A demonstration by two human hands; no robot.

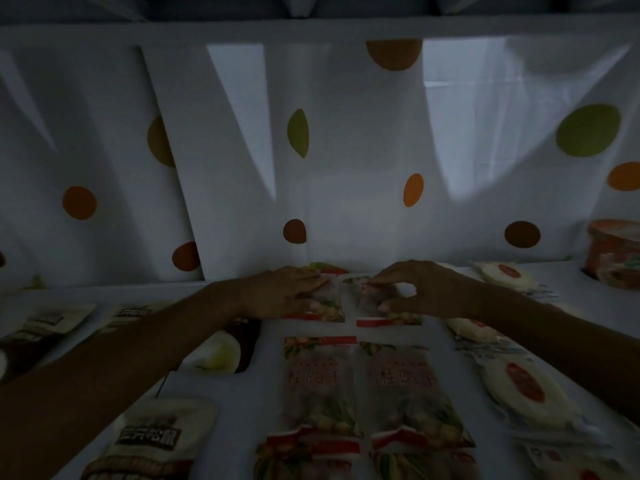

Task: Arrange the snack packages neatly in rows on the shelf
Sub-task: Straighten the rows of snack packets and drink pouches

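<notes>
- Dim light, detail poor. Shelf [270, 358] holds packets lying flat in columns running 12–6.
- Centre column: two back packets at 12, both hands on them. Pair of front packets [318, 382] sits just nearer, at 6 of them, w/ a thin gap between.
- L hand [277, 292]: fingers about straight, lying flat on left back packet [332, 303], pressing it down. Not curled round it.
- R hand [422, 289]: fingers on far edge, thumb nearer edge, pinching right back packet [370, 296].
- Key relation: both back packets have long axis 12–6, side by side, narrow gap between. Right one's red bottom strip looks a touch nearer 6 than the left one's, so prob. slightly out of line.
- Judgement: next move is small. R hand is on the odd packet, so it does the nudge toward 12; L hand pins its neighbour as the reference edge.
- Round white packets [526, 382] at 3, beige packs [152, 441] at 8, red tub [613, 251] far 2. Dotted cloth [346, 150] behind.
</notes>
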